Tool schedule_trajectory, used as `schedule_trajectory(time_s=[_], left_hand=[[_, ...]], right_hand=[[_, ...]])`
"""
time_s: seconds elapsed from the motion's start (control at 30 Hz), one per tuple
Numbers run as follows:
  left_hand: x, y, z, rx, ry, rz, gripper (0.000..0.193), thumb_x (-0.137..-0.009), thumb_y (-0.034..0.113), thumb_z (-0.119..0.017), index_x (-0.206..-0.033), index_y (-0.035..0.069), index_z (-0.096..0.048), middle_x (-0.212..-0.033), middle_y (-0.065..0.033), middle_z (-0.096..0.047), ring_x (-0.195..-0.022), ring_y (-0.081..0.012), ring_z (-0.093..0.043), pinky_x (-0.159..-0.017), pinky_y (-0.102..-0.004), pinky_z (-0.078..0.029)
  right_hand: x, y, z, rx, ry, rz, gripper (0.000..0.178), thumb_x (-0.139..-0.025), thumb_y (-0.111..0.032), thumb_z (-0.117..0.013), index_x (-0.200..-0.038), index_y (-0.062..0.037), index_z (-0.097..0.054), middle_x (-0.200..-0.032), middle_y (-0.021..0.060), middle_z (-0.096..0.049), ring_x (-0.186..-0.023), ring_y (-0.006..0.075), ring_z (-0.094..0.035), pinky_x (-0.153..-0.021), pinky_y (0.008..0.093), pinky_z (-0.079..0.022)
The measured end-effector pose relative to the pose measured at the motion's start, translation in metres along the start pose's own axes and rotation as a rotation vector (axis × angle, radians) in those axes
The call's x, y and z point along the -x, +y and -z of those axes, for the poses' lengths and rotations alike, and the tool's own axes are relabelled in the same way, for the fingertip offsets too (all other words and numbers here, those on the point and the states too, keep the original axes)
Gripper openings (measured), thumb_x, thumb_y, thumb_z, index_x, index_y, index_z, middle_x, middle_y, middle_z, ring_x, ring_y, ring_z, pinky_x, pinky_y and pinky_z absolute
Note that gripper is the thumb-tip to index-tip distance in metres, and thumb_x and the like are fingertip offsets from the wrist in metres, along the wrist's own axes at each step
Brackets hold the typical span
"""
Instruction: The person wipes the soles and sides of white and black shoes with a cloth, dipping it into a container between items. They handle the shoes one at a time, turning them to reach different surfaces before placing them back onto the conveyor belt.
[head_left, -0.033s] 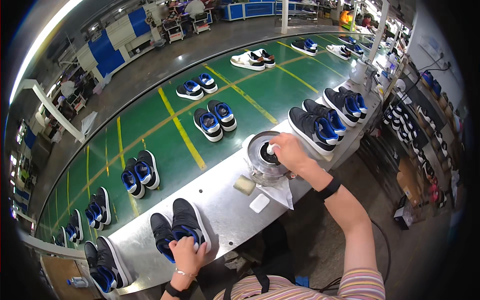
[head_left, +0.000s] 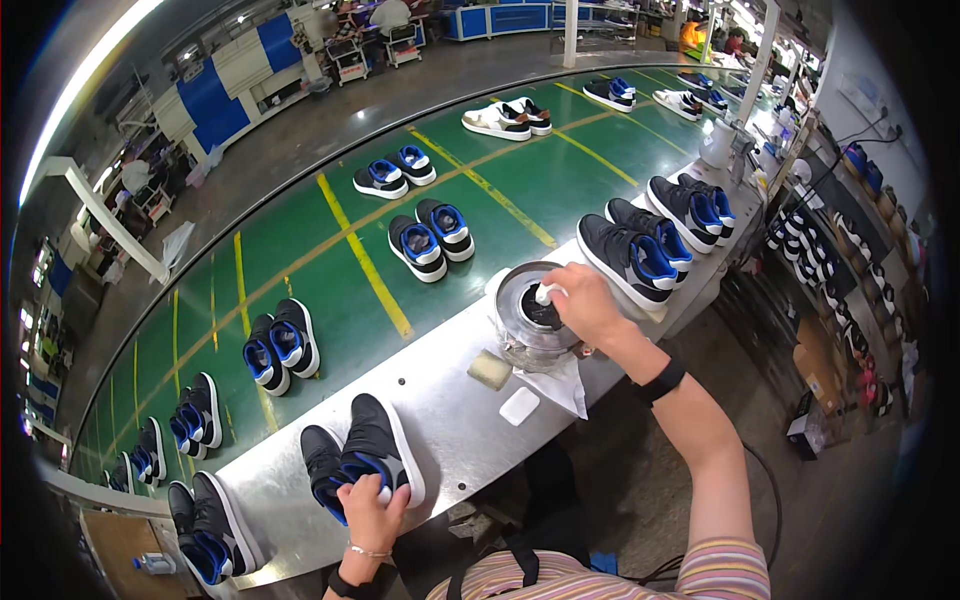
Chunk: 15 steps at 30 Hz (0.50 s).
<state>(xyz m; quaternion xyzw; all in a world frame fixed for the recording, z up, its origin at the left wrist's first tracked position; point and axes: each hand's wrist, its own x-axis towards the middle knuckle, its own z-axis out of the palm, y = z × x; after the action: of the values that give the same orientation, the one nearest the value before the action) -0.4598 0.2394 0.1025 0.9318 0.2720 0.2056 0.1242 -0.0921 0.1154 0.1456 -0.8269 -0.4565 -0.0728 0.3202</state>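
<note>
**Hands on a shoe and at a steel pot**

Any lettering on the shoes is too small to read.

At lower left, the left hand (head_left: 375, 515) closes its thumb and fingers on the heel of a black shoe (head_left: 373, 430) with a blue lining and white sole. The shoe lies on a metal bench (head_left: 450, 425), toe pointing away from the person, just beside its mate (head_left: 322, 455).

Right of centre, the right hand (head_left: 588, 305) pinches a small white thing (head_left: 545, 293) over the dark mouth of a steel pot (head_left: 508, 305). What the white thing is, I cannot tell. Near the pot are a sponge (head_left: 489, 370) and a white pad (head_left: 519, 406).

More black pairs stand at either end of the bench. Beyond it, a green belt (head_left: 345, 330) with yellow lines carries further pairs, one mostly white (head_left: 497, 120).

Compared with the earlier frame, little differs: the held shoe has shifted slightly, and the right wrist sits a touch lower and further right. Both grips are unchanged.
</note>
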Motion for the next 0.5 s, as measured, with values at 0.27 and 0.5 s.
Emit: schedule_trajectory(time_s=[0.27,0.5], left_hand=[[0.033,0.030,-0.009,1.518,-0.202,0.831,0.022,-0.076,0.010,-0.061,-0.093,0.002,-0.051,-0.084,-0.0001,-0.054,-0.072,-0.0080,-0.050,-0.065,-0.0212,-0.041],[0.047,0.020,-0.036,1.558,-0.100,0.825,0.023,-0.085,0.013,-0.051,-0.104,0.000,-0.052,-0.092,0.0007,-0.057,-0.078,-0.0040,-0.049,-0.070,-0.0186,-0.039]], right_hand=[[0.019,-0.010,-0.001,0.023,0.108,0.133,0.013,-0.069,-0.002,-0.054,-0.082,-0.0023,-0.058,-0.078,0.0134,-0.055,-0.077,0.0315,-0.053,-0.070,0.0378,-0.042],[0.058,-0.073,0.004,-0.163,0.201,0.104,0.018,-0.074,0.002,-0.050,-0.090,-0.0020,-0.058,-0.083,0.0139,-0.052,-0.075,0.0292,-0.052,-0.069,0.0341,-0.042]])
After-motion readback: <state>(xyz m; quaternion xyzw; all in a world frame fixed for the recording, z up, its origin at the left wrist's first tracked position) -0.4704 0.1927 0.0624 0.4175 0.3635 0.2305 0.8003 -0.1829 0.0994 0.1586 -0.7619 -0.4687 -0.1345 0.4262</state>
